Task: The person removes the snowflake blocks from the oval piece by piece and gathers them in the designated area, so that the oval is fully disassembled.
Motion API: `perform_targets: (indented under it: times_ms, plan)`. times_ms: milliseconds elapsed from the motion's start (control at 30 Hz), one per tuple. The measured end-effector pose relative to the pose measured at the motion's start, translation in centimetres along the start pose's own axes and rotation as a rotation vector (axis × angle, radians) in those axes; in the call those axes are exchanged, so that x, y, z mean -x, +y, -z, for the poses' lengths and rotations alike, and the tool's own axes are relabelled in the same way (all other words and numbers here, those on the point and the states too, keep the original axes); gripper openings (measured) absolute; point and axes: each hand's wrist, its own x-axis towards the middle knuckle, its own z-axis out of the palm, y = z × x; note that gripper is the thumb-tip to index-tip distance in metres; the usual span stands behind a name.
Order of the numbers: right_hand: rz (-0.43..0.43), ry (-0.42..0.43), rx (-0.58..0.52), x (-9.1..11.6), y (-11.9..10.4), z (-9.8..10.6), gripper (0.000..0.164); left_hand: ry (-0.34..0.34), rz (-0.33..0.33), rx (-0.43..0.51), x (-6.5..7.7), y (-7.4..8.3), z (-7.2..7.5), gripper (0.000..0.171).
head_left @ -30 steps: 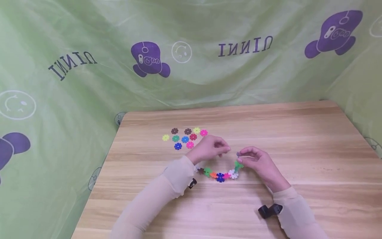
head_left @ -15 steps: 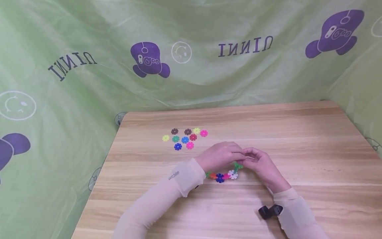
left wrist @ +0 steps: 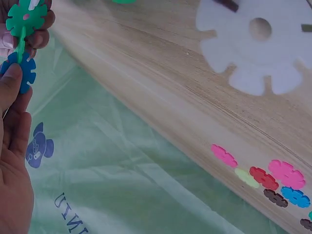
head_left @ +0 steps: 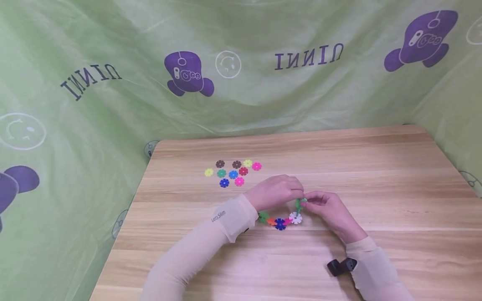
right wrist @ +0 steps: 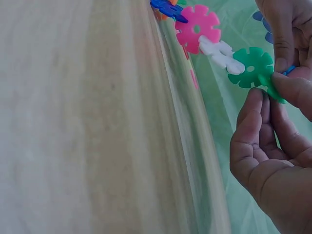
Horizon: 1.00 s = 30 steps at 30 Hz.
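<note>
A chain of interlocked notched plastic flower discs curves below the hands in the head view, with a white disc point(head_left: 295, 218), a dark blue disc point(head_left: 280, 224) and an orange disc point(head_left: 271, 221) among them. My right hand point(head_left: 328, 210) pinches a green disc point(right wrist: 273, 88) at the chain's right end, linked to another green disc point(right wrist: 253, 66). Between thumb and fingers my left hand point(head_left: 275, 192) holds a blue disc point(left wrist: 28, 75), which meets the green one edge to edge. Part of the chain is hidden behind the left wrist.
Several loose discs lie on the wooden table point(head_left: 376, 167) to the left, among them a pink disc point(head_left: 239, 181), a dark blue disc point(head_left: 224, 183) and a yellow disc point(head_left: 208, 172). A green printed curtain point(head_left: 256, 104) stands behind the table.
My left hand has come rightward from over the table to meet the right hand at the chain's end. The right hand has stayed nearly in place; the loose discs have not moved.
</note>
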Motion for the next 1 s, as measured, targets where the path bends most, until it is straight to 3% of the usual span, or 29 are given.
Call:
perform_targets:
  times_ms: [367, 1000]
  plan:
    - [0.037, 0.022, 0.006, -0.04, -0.38, -0.24, 0.034, -0.022, -0.027, 0.030, 0.16, -0.26, 0.18, 0.028]
    - [0.027, 0.034, -0.007, -0.05, -0.56, -0.72, 0.031, 0.086, -0.137, -0.090, 0.46, -0.74, -0.70, 0.020]
